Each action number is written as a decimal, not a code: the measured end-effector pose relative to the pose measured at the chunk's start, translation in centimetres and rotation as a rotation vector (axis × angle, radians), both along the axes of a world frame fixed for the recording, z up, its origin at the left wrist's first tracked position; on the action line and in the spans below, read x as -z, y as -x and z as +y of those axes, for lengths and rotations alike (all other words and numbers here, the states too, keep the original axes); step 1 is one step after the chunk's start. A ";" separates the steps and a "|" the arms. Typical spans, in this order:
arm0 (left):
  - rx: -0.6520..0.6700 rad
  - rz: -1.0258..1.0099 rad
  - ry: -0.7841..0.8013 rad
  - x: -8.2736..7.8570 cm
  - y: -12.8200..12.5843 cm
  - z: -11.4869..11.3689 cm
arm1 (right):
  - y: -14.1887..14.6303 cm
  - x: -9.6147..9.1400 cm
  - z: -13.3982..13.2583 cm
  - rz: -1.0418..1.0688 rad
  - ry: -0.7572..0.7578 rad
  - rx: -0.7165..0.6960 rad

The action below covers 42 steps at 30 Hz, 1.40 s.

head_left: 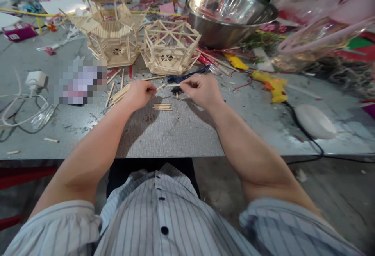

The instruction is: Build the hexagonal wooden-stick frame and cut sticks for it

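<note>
Between finger and thumb, my left hand [142, 93] pinches a short wooden stick [160, 87]. A second wooden stick [173, 85] is pinched in my right hand [202, 90], its end pointing toward the first with a small gap between. Several short cut sticks [162, 107] lie side by side on the table just below the hands. Longer sticks [120, 93] are bunched beside my left wrist. Dark blue pliers [187, 76] lie behind my right hand, partly hidden by it.
Behind my hands stand an open stick frame [171, 49] and a tiered stick tower [109, 33]. A metal bowl [228, 21] sits at the back right. On the right are a yellow glue gun [272, 86] and its black cord. A phone [82, 82] and white charger [35, 79] lie left.
</note>
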<state>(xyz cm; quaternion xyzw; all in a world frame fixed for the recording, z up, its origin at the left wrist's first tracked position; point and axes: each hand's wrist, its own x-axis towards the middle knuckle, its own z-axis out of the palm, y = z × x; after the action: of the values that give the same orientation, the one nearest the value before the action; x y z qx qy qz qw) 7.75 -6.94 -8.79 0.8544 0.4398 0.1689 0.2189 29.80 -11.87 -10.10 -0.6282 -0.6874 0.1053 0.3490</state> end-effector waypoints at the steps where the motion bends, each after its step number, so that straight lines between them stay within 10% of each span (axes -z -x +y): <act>1: -0.012 -0.003 0.022 -0.1 0.0 0.0 | -0.7 -0.1 0.2 -0.013 -0.036 0.098; 5: 0.015 0.014 0.043 -0.1 -0.3 -0.3 | -2.9 0.1 0.7 -0.060 -0.164 0.368; 14: 0.138 0.104 -0.045 0.5 -0.8 -0.6 | 1.0 0.5 -0.1 -0.195 0.010 -0.328; 29: -0.112 0.092 0.005 -0.5 -0.4 -0.7 | 1.3 0.7 0.1 -0.230 0.113 -0.376; 42: -0.058 -0.142 0.215 -0.4 -1.0 -1.2 | 1.7 0.8 0.0 -0.231 0.093 -0.355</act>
<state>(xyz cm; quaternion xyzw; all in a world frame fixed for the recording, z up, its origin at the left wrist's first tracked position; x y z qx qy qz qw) 8.79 -8.19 -8.34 0.7989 0.4634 0.1870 0.3348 28.10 -11.86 -10.89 -0.5204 -0.8171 0.1242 0.2144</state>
